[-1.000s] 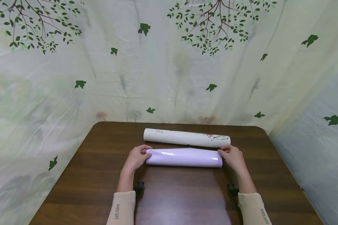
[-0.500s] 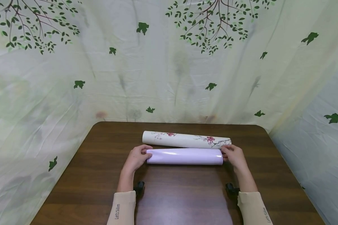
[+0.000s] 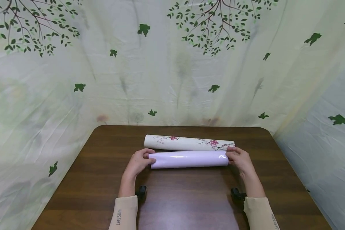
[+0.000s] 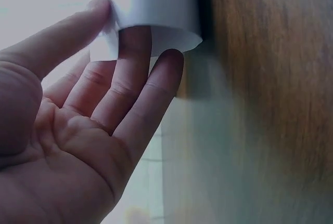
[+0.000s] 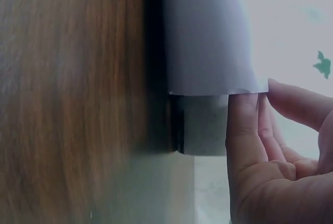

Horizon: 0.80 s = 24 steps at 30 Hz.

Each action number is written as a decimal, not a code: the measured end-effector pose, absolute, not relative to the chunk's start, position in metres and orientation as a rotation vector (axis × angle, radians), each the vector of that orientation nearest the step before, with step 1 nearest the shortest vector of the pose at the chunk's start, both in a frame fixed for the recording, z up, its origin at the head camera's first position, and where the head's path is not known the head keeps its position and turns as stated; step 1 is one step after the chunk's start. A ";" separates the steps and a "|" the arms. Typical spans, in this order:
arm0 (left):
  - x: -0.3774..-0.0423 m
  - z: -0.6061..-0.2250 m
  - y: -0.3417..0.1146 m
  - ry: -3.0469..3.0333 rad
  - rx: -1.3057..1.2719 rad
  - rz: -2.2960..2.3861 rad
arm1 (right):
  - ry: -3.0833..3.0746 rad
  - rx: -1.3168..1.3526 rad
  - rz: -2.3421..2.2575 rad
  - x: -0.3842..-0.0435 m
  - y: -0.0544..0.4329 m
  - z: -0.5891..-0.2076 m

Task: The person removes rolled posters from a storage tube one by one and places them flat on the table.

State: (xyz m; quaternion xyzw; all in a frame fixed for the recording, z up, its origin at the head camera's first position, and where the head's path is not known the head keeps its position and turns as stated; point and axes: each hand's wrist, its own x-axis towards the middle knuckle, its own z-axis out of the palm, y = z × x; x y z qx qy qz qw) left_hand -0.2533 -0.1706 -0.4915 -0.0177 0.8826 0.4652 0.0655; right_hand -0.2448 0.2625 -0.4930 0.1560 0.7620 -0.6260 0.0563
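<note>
A glossy pale-lilac roll of sheet material (image 3: 189, 159) lies crosswise on the dark wooden table. My left hand (image 3: 138, 162) pinches its left end. In the left wrist view, the thumb lies outside the roll's edge (image 4: 161, 0) and fingertips reach into its hollow end. At the other end, my right hand (image 3: 241, 159) pinches the rim; in the right wrist view the thumb touches the corner of the sheet (image 5: 208, 37) and fingertips go under it. Just behind lies a white roll with printed red blossoms and branches (image 3: 189, 143), its right end close to my right fingers.
The brown wooden table (image 3: 83, 191) has rounded far corners. A pale curtain with printed leaves and branches (image 3: 172, 73) hangs behind it and along both sides. Black wrist straps or mounts (image 3: 141, 192) show at the inner side of each wrist.
The lilac roll has turned and its raised upper edge now lies even. The blossom roll has turned to show more red flowers and sits slightly nearer. My right fingers have shifted on the rim.
</note>
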 end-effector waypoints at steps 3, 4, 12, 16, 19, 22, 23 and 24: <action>-0.254 -0.491 -0.173 2.631 -0.069 1.422 | 2.346 0.475 -1.860 -0.243 0.264 -0.493; -0.254 -0.491 -0.174 2.621 -0.070 1.429 | 2.354 0.474 -1.852 -0.242 0.265 -0.494; -0.253 -0.490 -0.181 2.540 -0.042 1.500 | 2.346 0.400 -1.886 -0.238 0.275 -0.502; -0.252 -0.489 -0.185 2.514 0.000 1.485 | 2.342 0.358 -1.893 -0.238 0.278 -0.505; -0.251 -0.488 -0.187 2.488 0.056 1.490 | 2.363 0.315 -1.879 -0.237 0.280 -0.506; -0.251 -0.489 -0.189 2.450 0.118 1.505 | 2.400 0.260 -1.842 -0.236 0.282 -0.507; -0.251 -0.490 -0.189 2.440 0.135 1.508 | 2.410 0.248 -1.831 -0.236 0.282 -0.507; -0.251 -0.490 -0.190 2.433 0.151 1.508 | 2.418 0.235 -1.817 -0.236 0.283 -0.507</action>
